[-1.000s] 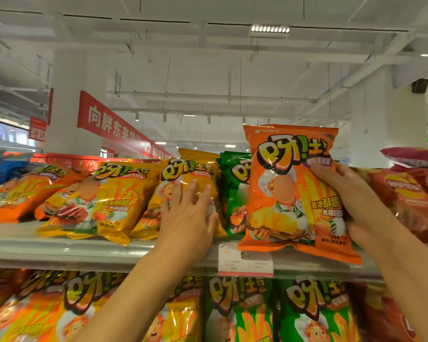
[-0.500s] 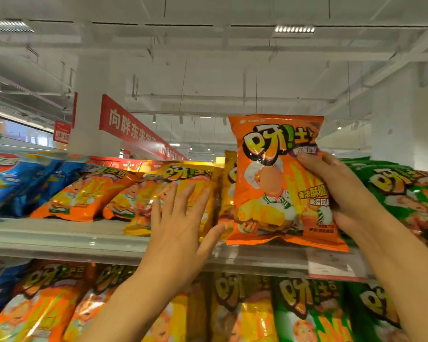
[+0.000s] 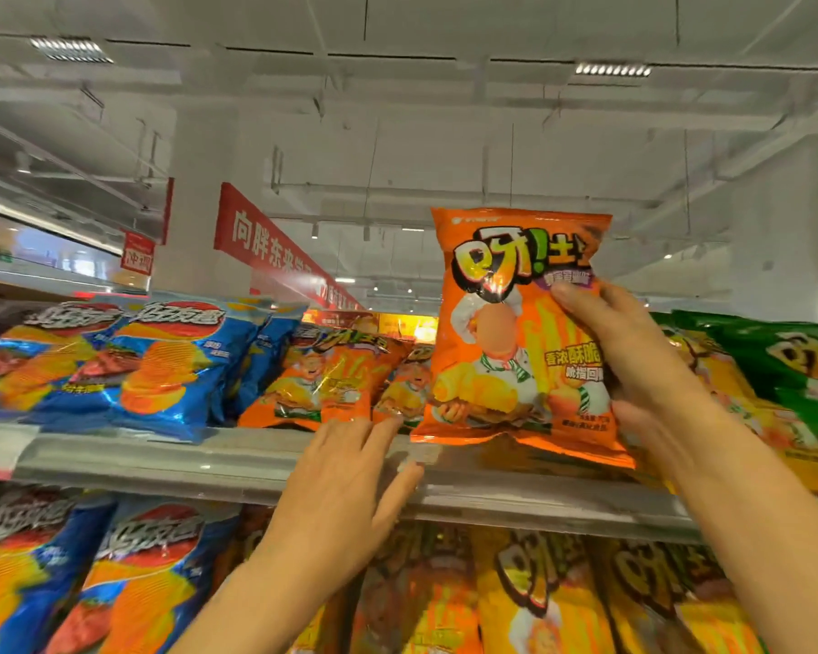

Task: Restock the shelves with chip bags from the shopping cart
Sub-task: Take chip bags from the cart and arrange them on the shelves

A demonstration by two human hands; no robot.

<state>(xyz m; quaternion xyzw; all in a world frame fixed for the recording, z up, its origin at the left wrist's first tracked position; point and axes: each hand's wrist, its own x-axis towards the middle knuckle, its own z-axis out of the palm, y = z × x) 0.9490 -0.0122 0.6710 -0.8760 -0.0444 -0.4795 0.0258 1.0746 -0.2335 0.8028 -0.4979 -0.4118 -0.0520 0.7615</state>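
1. Right hand (image 3: 633,370): fingers and thumb curled round the right side of an orange chip bag (image 3: 515,332), held upright just above the front edge of the top shelf (image 3: 237,460).
2. Left hand (image 3: 345,493): fingers spread, holding nothing, fingertips at the shelf's front edge, close to the lying orange bags (image 3: 331,375).
3. Step in hand: placement of one bag.
4. Next move, by judgement: carry the bag back past the front edge into the orange row, between the blue bags (image 3: 161,365) and the green bags (image 3: 785,365).
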